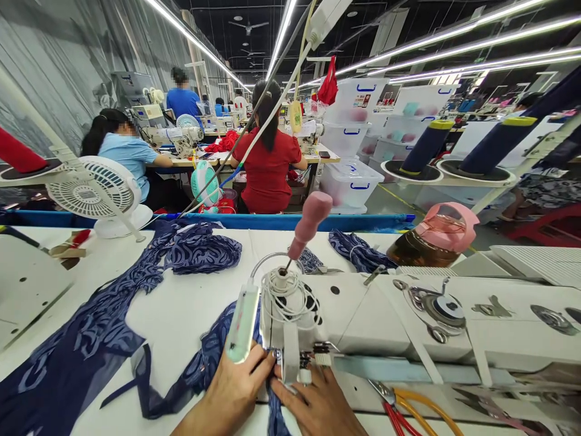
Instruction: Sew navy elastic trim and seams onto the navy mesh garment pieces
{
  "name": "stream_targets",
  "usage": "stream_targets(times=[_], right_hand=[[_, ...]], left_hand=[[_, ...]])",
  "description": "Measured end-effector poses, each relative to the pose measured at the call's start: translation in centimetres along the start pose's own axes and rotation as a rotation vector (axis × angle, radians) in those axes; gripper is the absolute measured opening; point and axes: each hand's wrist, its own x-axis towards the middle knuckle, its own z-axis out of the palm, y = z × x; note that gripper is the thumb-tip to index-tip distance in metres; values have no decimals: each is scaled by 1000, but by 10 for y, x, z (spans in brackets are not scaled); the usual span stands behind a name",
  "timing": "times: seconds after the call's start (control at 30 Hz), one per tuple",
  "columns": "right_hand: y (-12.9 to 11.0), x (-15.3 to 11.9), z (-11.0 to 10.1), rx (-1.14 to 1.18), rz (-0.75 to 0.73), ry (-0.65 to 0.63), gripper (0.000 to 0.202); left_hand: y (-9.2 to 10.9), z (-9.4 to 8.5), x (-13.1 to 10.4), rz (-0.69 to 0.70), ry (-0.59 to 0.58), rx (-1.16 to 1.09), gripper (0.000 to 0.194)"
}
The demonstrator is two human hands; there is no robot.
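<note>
At the sewing machine [358, 312], a strip of navy patterned fabric [213, 345] runs under the needle area and comes out toward me as a narrow piece [276, 415]. My left hand [236, 384] is closed on the fabric just left of the presser foot, thumb and fingers together. My right hand [318, 399] lies flat by the foot, its fingers apart and touching the cloth edge; some fingertips are hidden behind the machine head. A lit lamp [242, 324] hangs above my left hand. The needle tip itself is hidden.
A long pile of navy fabric [104, 321] covers the left of the table. Red-handled snips [394, 409] and orange-handled scissors [420, 412] lie at right. A pink-handled screwdriver [311, 224] stands in the machine top. Beyond are a pink-lidded jug [436, 236], a fan [95, 188] and co-workers.
</note>
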Motion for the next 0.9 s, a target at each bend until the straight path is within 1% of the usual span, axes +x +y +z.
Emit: stream_targets(times=[0.07, 0.1, 0.17, 0.23, 0.3, 0.37, 0.4, 0.47, 0.53, 0.67, 0.77, 0.9], right_hand=[[0, -5, -1, -29, 3, -99, 32], [1, -7, -1, -44, -7, -131, 31], [1, -10, -1, -63, -25, -161, 28], [2, -8, -2, -29, -35, -177, 33], [1, -4, -3, 56, -29, -120, 32], [-1, 1, -4, 140, -26, -36, 18], [-2, 3, -4, 162, -25, 0, 19], [-5, 6, -5, 177, -24, 44, 36], [-6, 8, -5, 175, -33, 62, 43], [-6, 10, -4, 135, -53, 95, 45], [-6, 12, -5, 85, -54, 93, 40], [-6, 13, -8, 78, -47, 72, 30]], left_hand=[[-1, -1, -1, 8, 18, 19, 37], [-2, -3, -2, 20, 46, 28, 36], [-1, -9, -1, 37, 96, 25, 33], [1, -16, 0, 15, 87, -6, 32], [3, -20, 0, -8, 32, -23, 29], [5, -22, -1, -8, -9, -11, 29], [6, -22, -1, -6, -13, -8, 30], [6, -23, -1, -8, -2, -26, 35], [6, -24, -1, -14, 4, -40, 37], [7, -24, 1, 16, 35, -24, 33], [9, -24, 3, 26, 35, -16, 31], [10, -19, 3, 24, 89, -33, 26]])
